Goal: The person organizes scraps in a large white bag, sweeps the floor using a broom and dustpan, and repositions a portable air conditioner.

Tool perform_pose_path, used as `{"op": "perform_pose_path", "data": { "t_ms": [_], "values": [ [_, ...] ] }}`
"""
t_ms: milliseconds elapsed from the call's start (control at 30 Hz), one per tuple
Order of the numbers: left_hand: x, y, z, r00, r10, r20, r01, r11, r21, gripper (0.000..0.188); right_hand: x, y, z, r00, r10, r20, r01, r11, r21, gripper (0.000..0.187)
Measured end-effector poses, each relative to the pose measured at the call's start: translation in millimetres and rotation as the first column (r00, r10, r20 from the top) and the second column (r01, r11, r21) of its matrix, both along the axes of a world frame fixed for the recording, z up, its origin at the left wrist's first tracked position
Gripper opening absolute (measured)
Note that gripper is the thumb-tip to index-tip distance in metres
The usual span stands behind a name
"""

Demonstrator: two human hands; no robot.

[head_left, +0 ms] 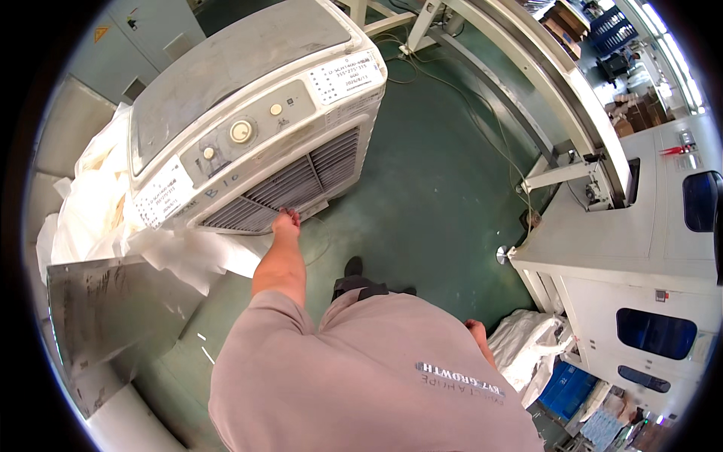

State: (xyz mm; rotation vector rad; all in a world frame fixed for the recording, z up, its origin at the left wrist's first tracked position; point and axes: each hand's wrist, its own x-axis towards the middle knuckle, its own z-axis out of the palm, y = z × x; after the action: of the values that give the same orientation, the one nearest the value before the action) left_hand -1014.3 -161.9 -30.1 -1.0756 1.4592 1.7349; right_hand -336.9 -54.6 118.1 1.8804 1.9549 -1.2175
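A large off-white machine like an air cooler (pixel 248 45) stands in front of me to the left, its grey top dusty. Its front panel carries a round dial (pixel 241 132), smaller knobs and paper labels, above a dark louvred grille (pixel 282 188). My left hand (pixel 286 221) is stretched out to the grille's lower edge, its fingers curled; whether it grips anything is too small to tell. Down by my right side, my right hand (pixel 476 328) is mostly hidden by my shirt, and its fingers cannot be made out.
White plastic sheeting (pixel 105 173) bunches at the machine's left, above a metal sheet panel (pixel 113 316). A white steel frame (pixel 557 90) rises at the far right, with thin cables along the floor. Large white equipment (pixel 602 248), a white sack (pixel 527 343) and a blue crate (pixel 566 388) are to my right.
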Motion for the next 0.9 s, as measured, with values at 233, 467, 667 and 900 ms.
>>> {"op": "perform_pose_path", "data": {
  "t_ms": [233,467,667,900],
  "values": [
    [-20.1,8.7,-12.8,0.995,0.091,0.026,-0.092,0.996,0.008,0.016,22.0,-45.1,5.4,0.986,-0.111,0.123,0.109,0.994,0.019,0.012],
    [-9.4,14.9,-9.3,0.993,0.088,-0.077,-0.093,0.994,-0.061,0.013,52.2,-66.7,-6.2,0.986,-0.044,0.16,0.031,0.996,0.088,0.015],
    [-16.9,7.0,-10.4,0.982,0.149,-0.116,-0.156,0.986,-0.058,0.011,4.5,-35.9,13.6,0.991,0.004,0.137,-0.006,1.0,0.019,0.011],
    [-1.0,-8.2,-6.6,0.992,-0.021,-0.121,0.018,0.999,-0.03,0.019,-7.6,-32.7,16.8,0.997,-0.048,0.068,0.048,0.999,0.0,0.015]
  ]
}}
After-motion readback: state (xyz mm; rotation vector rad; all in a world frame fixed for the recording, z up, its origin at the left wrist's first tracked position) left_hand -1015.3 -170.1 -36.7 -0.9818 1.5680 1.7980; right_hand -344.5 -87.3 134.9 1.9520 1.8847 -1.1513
